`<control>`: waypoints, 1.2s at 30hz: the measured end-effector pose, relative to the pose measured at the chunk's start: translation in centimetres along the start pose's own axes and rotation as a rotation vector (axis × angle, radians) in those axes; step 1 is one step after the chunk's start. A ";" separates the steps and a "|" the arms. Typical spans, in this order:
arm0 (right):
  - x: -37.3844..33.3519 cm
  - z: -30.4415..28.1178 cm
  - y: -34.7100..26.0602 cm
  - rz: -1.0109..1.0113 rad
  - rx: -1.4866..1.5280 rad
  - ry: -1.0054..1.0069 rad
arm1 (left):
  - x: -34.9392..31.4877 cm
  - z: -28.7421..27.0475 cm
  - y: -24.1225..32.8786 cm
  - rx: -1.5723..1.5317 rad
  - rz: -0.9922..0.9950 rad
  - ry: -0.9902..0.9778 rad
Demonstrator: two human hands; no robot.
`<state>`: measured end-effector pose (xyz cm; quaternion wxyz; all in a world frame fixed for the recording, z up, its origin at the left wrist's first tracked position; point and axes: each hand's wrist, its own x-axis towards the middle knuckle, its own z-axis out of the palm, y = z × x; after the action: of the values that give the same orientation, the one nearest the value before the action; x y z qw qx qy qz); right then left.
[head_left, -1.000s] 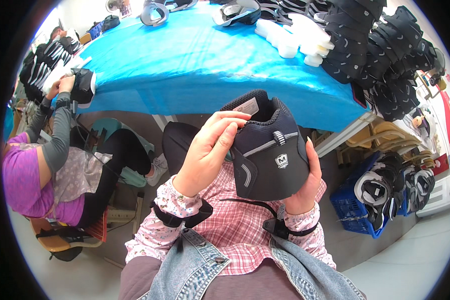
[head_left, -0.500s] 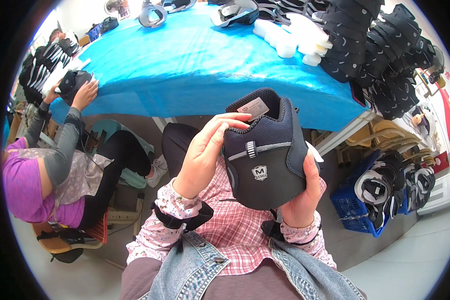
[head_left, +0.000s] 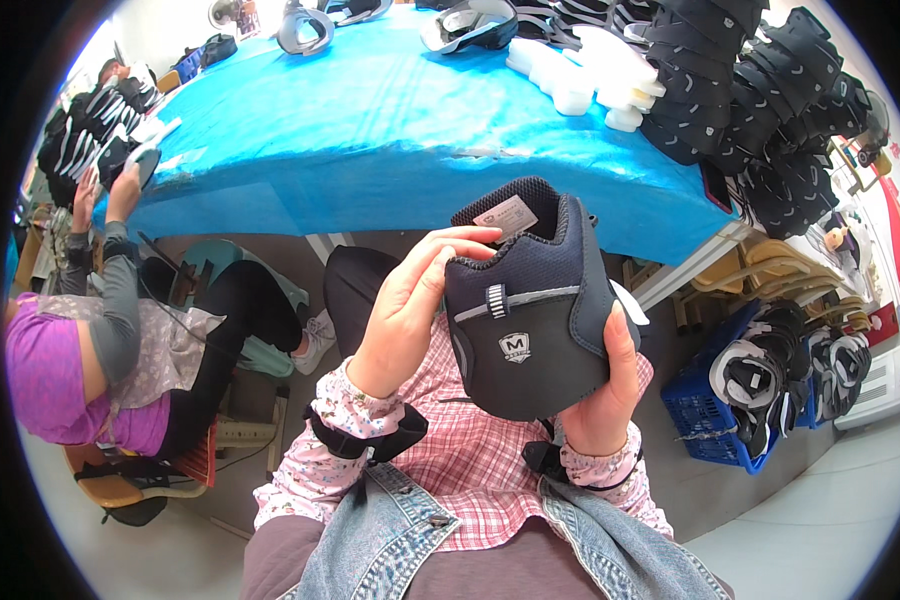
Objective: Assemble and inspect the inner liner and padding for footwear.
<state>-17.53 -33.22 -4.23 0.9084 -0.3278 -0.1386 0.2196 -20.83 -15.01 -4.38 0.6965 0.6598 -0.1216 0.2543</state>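
Observation:
In front of my lap I hold up a black and navy shoe upper (head_left: 530,300), its rounded end with a pale crest and a small striped tab facing me. My left hand (head_left: 400,315) is closed on its left side, fingertips on the rim of the mesh-lined opening. A white label (head_left: 507,217) shows inside that opening. From the lower right my right hand (head_left: 608,395) grips the upper, thumb up its side and the other fingers hidden behind. A white piece (head_left: 630,305) pokes out beside that thumb.
Ahead stands a table with a blue cover (head_left: 370,110), bearing white pieces (head_left: 580,75) and tall stacks of black uppers (head_left: 690,80) at the right. Blue crates of uppers (head_left: 715,410) sit on the floor at right. A seated co-worker (head_left: 90,350) works at left.
My hands and the upper have barely shifted, with the upper tilted very slightly. At left, the co-worker's hands have moved away from the table toward the stack with a piece.

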 end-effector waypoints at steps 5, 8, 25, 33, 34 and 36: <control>-0.1 0.1 0.2 -0.025 -0.050 0.026 | 0.0 0.0 -0.1 -0.020 0.003 -0.009; -0.1 0.2 0.3 -0.043 -0.101 0.047 | 0.0 0.0 -0.1 -0.006 0.015 -0.009; -1.0 1.5 2.8 -0.422 -0.825 -0.204 | -1.2 1.8 -0.2 -0.719 -0.425 0.247; -1.3 1.3 2.8 -0.439 -0.871 -0.307 | -1.4 1.6 0.1 -0.790 -0.307 0.176; -1.4 1.2 2.8 -0.440 -0.873 -0.304 | -1.5 1.6 0.1 -0.768 -0.325 0.185; -1.5 1.2 2.8 -0.445 -0.871 -0.347 | -1.5 1.6 -0.1 -0.787 -0.355 0.210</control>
<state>-20.14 -31.39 -5.37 0.6761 -0.5966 -0.4323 -0.0059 -21.83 -16.88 -5.05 0.9362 0.3255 -0.0225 0.1307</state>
